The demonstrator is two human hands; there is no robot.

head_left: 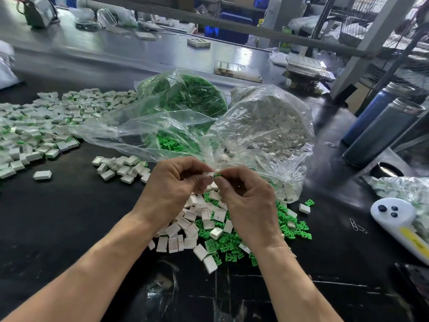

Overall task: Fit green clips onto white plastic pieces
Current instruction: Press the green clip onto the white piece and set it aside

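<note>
My left hand (pixel 173 182) pinches a small white plastic piece (pixel 208 175) at its fingertips. My right hand (pixel 247 201) pinches a green clip (pixel 218 175) and holds it against the white piece's right side. Both hands hover above a loose heap of white pieces (pixel 192 224) and green clips (pixel 287 225) on the black table. Behind them an open clear bag of green clips (pixel 185 98) and a clear bag of white pieces (pixel 274 122) lie side by side.
A wide spread of white pieces with green showing (pixel 39 122) covers the table's left. A smaller cluster (pixel 123 167) sits left of my hands. Two dark bottles (pixel 380 129), a white handheld device (pixel 399 226) and paper clips (pixel 357 225) lie right.
</note>
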